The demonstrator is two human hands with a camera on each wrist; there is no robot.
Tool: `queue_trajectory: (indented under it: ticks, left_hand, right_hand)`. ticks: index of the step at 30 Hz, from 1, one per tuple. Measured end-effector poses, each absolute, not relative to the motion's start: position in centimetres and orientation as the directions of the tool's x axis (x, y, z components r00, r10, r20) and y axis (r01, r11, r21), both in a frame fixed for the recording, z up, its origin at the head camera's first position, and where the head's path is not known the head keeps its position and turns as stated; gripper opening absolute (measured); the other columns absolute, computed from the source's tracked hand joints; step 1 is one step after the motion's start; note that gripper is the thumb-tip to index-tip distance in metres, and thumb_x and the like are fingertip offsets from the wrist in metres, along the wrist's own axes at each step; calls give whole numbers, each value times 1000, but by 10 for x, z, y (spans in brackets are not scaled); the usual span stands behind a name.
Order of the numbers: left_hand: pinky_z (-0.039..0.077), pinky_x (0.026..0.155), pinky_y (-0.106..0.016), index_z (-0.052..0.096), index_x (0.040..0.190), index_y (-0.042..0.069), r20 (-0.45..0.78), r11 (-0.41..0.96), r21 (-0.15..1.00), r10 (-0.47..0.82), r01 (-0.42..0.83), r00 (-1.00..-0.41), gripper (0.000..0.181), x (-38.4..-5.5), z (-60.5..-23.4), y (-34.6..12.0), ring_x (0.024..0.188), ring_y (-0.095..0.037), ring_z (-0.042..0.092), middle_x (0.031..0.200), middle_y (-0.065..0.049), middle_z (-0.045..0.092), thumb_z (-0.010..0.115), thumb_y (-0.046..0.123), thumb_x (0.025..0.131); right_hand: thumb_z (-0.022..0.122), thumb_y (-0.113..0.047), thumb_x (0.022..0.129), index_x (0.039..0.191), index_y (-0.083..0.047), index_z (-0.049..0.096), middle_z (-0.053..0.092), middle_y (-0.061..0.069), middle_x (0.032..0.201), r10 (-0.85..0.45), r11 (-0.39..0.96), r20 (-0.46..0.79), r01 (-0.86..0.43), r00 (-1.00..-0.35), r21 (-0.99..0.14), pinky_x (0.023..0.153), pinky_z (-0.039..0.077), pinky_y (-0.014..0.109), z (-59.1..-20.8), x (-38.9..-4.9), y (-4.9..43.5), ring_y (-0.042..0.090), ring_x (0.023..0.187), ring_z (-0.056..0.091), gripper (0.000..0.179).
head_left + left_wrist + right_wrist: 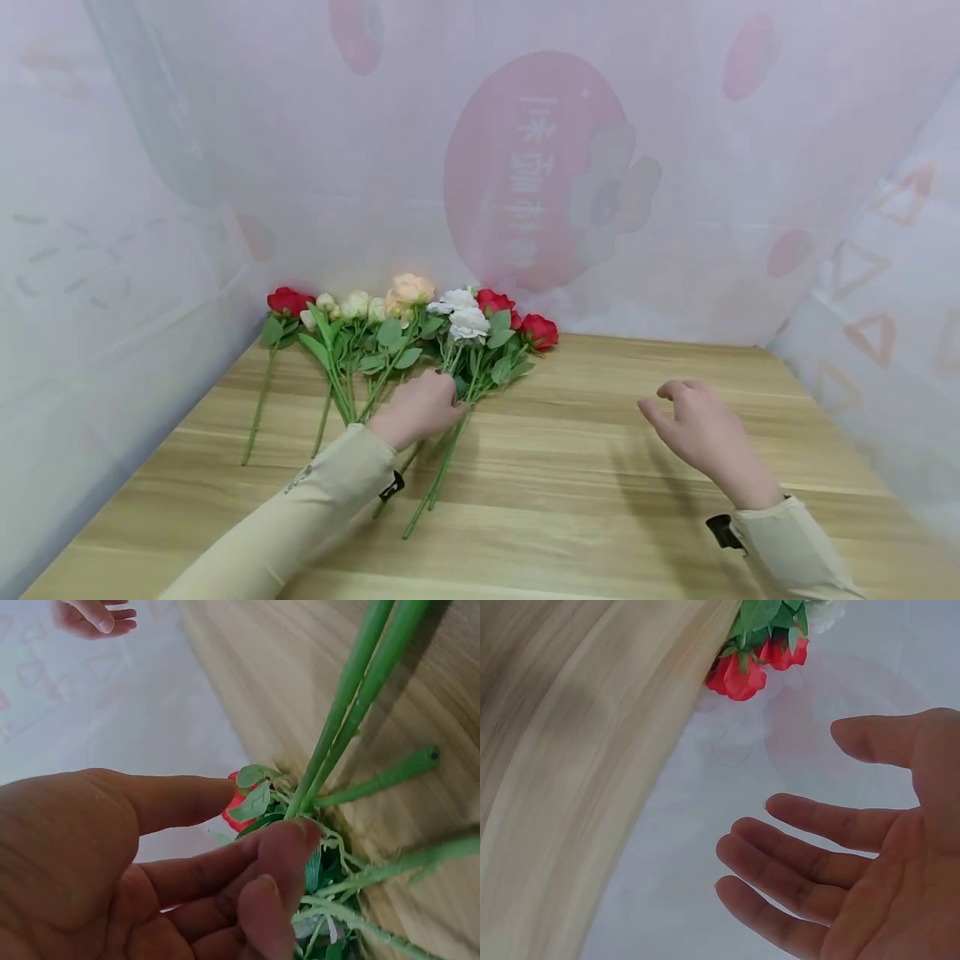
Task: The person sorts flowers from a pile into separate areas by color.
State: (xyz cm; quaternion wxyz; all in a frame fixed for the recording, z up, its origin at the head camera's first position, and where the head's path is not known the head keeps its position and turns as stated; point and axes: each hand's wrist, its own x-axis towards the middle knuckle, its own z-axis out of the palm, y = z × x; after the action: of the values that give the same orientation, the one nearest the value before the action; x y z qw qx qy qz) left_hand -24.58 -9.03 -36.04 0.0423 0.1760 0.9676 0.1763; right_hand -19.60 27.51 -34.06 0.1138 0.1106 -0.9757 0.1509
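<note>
My left hand (422, 408) is among the stems of the right-hand flowers, below two white flowers (468, 323) and the red roses (540, 332). Up close in the left wrist view, its fingers are loosely bent, with the thumb apart from them. Green stems (360, 697) pass right beside the fingertips, and no stem shows between thumb and fingers; whether the fingertips touch them I cannot tell. Over the right side of the table hovers my right hand (705, 429), fingers spread and slightly bent, holding nothing in the right wrist view.
Left of the hand lie a peach flower (410, 292), cream flowers (355, 304) and a separate red rose (290, 300), with stems toward me. The wooden table (570, 500) meets a printed cloth backdrop (675, 275) behind and at both sides.
</note>
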Motion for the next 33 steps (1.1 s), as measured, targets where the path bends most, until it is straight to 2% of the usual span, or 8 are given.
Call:
queue_trajectory:
  ticks: [5, 8, 14, 20, 23, 28, 30, 33]
  left_hand:
    - [43, 45, -31, 56, 68, 11, -54, 892, 337, 338, 301, -940, 26, -250, -368, -83, 52, -16, 51, 66, -5, 54, 65, 19, 90]
    - [44, 44, -32, 57, 70, 9, -55, 896, 332, 329, 294, -943, 21, -251, -371, -80, 51, -17, 53, 66, -6, 55, 66, 15, 88]
    - [42, 44, -32, 53, 70, 10, -35, 913, 298, 301, 278, -953, 21, -252, -372, -77, 52, -16, 46, 63, -3, 48, 69, 9, 84]
    - [44, 46, -34, 56, 69, 10, -103, 908, 353, 275, 224, -956, 17, -253, -373, -74, 47, -16, 56, 58, -2, 56, 66, 2, 81]
    - [39, 43, -31, 52, 64, 11, -94, 895, 398, 257, 200, -962, 24, -253, -372, -74, 46, -14, 48, 56, 0, 48, 66, 2, 81]
    - [23, 37, -24, 42, 48, 14, -30, 829, 508, 287, 232, -958, 48, -247, -366, -74, 38, -9, 27, 43, 6, 28, 71, 10, 86]
    - [25, 37, -22, 50, 47, 14, -8, 793, 553, 311, 254, -951, 47, -245, -363, -74, 36, -7, 32, 40, 7, 37, 72, 14, 88]
    - [33, 39, -23, 64, 54, 13, 45, 731, 618, 333, 288, -942, 37, -240, -359, -71, 37, -9, 44, 46, 5, 55, 70, 14, 91]
  right_hand:
    - [59, -33, 98, 113, 9, 64, 63, 26, 111, -188, 924, 261, -261, -947, -281, 80, 48, 57, -345, -198, 267, 44, 102, 59, 45]
    - [59, -33, 98, 114, 8, 64, 63, 25, 112, -189, 922, 259, -262, -947, -286, 79, 49, 56, -348, -198, 264, 43, 101, 60, 45]
    - [60, -33, 98, 113, 7, 65, 63, 24, 110, -191, 917, 271, -270, -943, -293, 77, 49, 55, -352, -199, 259, 42, 98, 61, 43]
    - [61, -31, 98, 112, 8, 65, 64, 23, 109, -206, 911, 272, -286, -940, -298, 78, 49, 55, -352, -200, 254, 41, 99, 61, 41]
    - [60, -33, 98, 112, 7, 66, 64, 22, 108, -215, 906, 272, -295, -938, -302, 78, 50, 54, -352, -200, 251, 40, 98, 62, 42]
    - [61, -32, 98, 112, 7, 66, 65, 22, 109, -224, 897, 275, -308, -935, -316, 77, 50, 53, -353, -201, 247, 39, 97, 62, 42]
    - [62, -32, 98, 112, 6, 66, 65, 21, 109, -225, 895, 275, -310, -935, -321, 76, 51, 53, -353, -201, 245, 38, 97, 62, 41]
    - [62, -32, 98, 111, 5, 67, 65, 20, 109, -227, 888, 286, -318, -931, -332, 77, 51, 52, -353, -202, 242, 37, 97, 62, 40]
